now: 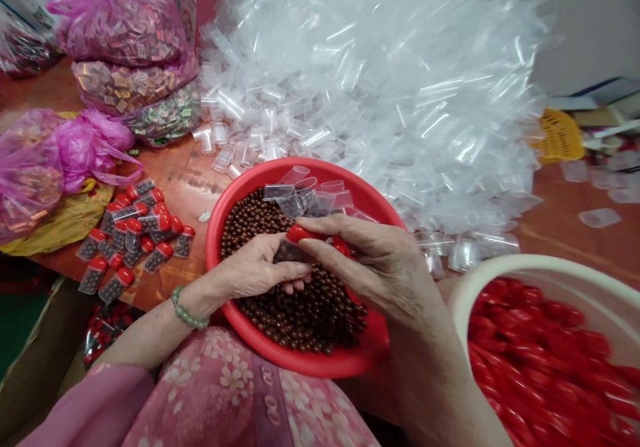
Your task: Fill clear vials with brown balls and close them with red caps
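Over a red basin (213, 234) both my hands meet at one small clear container with a red cap (296, 234). My left hand (257, 264), a green bead bracelet at its wrist, is closed around the container's body (289, 252). The thumb and fingers of my right hand (373, 257) pinch the red cap from the other side. Brown round beads or candies (305, 314) fill much of the basin. Several clear empty containers (320, 200) lie at its far side. More red caps show partly behind my right fingers.
Filled red-capped containers (140, 224) lie in a group at left. A big heap of clear containers (380, 87) covers the back. At right stands a white tub (463, 300) of red caps (540, 367). Pink plastic bags (125, 34) are stacked back left; an open cardboard box (45, 347) is below.
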{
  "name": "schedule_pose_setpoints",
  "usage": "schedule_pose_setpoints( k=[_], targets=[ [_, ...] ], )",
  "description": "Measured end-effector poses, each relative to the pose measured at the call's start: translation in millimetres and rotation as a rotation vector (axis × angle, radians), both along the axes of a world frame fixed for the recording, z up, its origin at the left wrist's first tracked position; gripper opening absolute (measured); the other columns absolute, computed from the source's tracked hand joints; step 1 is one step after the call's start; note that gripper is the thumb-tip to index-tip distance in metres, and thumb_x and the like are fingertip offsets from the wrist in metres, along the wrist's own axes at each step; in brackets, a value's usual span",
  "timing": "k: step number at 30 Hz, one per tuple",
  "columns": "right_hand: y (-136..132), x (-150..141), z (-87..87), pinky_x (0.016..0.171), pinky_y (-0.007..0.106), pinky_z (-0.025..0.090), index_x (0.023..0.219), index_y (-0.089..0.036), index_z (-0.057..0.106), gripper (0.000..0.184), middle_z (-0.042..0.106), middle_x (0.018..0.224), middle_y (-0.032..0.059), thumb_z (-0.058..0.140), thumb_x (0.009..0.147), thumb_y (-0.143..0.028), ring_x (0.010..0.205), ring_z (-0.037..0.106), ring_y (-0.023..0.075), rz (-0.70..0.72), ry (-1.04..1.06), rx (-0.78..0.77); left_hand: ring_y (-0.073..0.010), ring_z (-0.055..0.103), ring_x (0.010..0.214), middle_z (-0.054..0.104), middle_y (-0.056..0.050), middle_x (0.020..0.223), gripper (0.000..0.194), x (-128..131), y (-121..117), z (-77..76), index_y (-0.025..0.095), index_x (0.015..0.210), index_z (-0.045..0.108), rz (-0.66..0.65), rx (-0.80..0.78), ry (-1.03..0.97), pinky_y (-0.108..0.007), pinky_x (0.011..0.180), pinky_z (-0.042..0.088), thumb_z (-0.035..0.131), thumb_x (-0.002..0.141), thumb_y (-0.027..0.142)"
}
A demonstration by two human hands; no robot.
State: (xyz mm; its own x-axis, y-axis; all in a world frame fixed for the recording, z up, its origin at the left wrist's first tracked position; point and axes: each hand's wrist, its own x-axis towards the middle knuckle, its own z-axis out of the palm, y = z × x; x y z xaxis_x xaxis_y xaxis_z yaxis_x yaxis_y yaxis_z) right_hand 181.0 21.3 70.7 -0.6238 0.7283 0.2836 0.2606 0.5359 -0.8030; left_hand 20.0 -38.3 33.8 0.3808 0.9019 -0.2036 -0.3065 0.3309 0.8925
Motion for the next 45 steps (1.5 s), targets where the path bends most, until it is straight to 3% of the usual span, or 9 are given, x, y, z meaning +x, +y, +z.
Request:
schedule_pose_setpoints(
  k=[8,17,22,25,30,35,38,45],
  targets=[
    [1,1,0.5,0.077,0.028,0.061,0.099,-0.024,0.076,0.017,0.079,0.093,0.0012,0.071,0.083,-0.021,0.082,0.074,0.0167,-0.028,-0.020,-0.124,-0.0059,0.047,0.052,0.052,0.004,0.060,0.016,-1,-1,7.2,0.015,0.075,0.051,-0.017,-0.032,0.104,-0.019,0.052,0.039,0.059,0.084,0.025],
    [-4,6,-13.9,0.075,0.025,0.061,0.100,-0.027,0.076,0.020,0.079,0.091,-0.0007,0.072,0.081,-0.019,0.080,0.074,0.0150,-0.091,0.007,-0.184,-0.0059,0.046,0.055,0.049,0.005,0.064,0.011,1,-2,-2.2,0.016,0.077,0.048,-0.005,-0.024,0.123,-0.021,0.055,0.038,0.057,0.083,0.018],
    [-4,10,-11.7,0.071,0.024,0.060,0.099,-0.028,0.077,0.019,0.079,0.092,-0.0004,0.072,0.082,-0.021,0.078,0.074,0.0151,-0.049,-0.026,-0.212,-0.0047,0.040,0.049,0.047,0.006,0.058,0.027,-4,-2,0.5,0.016,0.074,0.048,-0.143,-0.100,-0.127,-0.020,0.049,0.031,0.063,0.081,0.037],
    [-6,10,-11.9,0.068,0.024,0.060,0.098,-0.029,0.077,0.017,0.079,0.091,-0.0003,0.072,0.083,-0.024,0.077,0.074,0.0153,-0.101,0.011,-0.269,-0.0043,0.038,0.048,0.045,0.007,0.056,0.035,-6,-1,1.1,0.016,0.072,0.047,-0.149,-0.111,-0.159,-0.020,0.048,0.029,0.067,0.077,0.044],
    [-11,9,-9.9,0.077,0.028,0.060,0.101,-0.028,0.076,0.018,0.078,0.094,0.0007,0.071,0.084,-0.024,0.081,0.073,0.0165,-0.105,-0.044,-0.220,-0.0043,0.040,0.048,0.045,0.007,0.055,0.036,-4,0,-0.9,0.017,0.068,0.045,-0.131,-0.097,-0.110,-0.021,0.048,0.031,0.067,0.076,0.044],
    [-8,12,-7.9,0.070,0.024,0.057,0.099,-0.029,0.077,0.019,0.078,0.089,-0.0015,0.073,0.082,-0.023,0.075,0.072,0.0139,-0.083,-0.072,-0.270,-0.0039,0.038,0.047,0.044,0.007,0.053,0.038,-3,0,-2.7,0.017,0.064,0.044,-0.171,-0.089,-0.109,-0.021,0.048,0.031,0.068,0.076,0.044],
    [-8,15,-10.7,0.067,0.025,0.057,0.100,-0.030,0.077,0.019,0.078,0.088,-0.0013,0.073,0.082,-0.025,0.074,0.071,0.0147,-0.102,-0.034,-0.320,-0.0042,0.039,0.049,0.045,0.006,0.057,0.037,-5,0,-2.6,0.016,0.066,0.047,-0.195,-0.168,-0.178,-0.020,0.046,0.030,0.072,0.072,0.043],
    [-17,8,-8.6,0.070,0.030,0.059,0.101,-0.024,0.075,0.017,0.078,0.091,0.0020,0.070,0.084,-0.026,0.075,0.073,0.0174,-0.105,-0.152,-0.138,-0.0028,0.037,0.045,0.043,0.007,0.052,0.042,-5,0,-0.9,0.015,0.061,0.047,-0.154,-0.216,-0.191,-0.019,0.042,0.027,0.079,0.067,0.042]
  ],
)
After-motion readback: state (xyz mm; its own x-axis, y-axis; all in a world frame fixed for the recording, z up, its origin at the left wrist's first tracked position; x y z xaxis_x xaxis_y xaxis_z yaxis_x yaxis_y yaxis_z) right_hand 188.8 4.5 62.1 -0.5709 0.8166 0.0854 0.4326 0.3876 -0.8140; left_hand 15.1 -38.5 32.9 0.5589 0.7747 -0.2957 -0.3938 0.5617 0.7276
